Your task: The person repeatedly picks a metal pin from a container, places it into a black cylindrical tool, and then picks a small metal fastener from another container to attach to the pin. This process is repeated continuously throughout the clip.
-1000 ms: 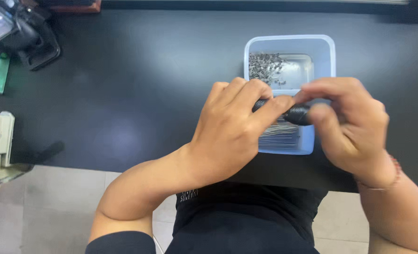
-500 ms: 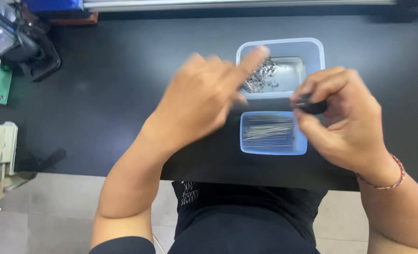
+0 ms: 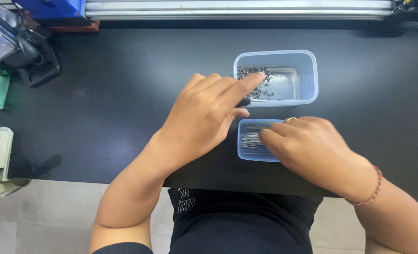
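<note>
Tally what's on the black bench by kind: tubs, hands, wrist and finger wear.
Pale blue plastic tubs: 2, the far tub with small dark metal bits, the near tub with thin metal pins
Hands: 2, left hand, right hand
Beaded bracelet: 1
Ring: 1
Total: 6

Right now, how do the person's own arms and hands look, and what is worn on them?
Both forearms are bare, with no sleeves and no gloves. The left hand wears nothing that shows. The right hand has a thin gold-coloured ring on one finger, and a slim bracelet of red and dark beads circles the right wrist. The person wears a black shirt.
</note>
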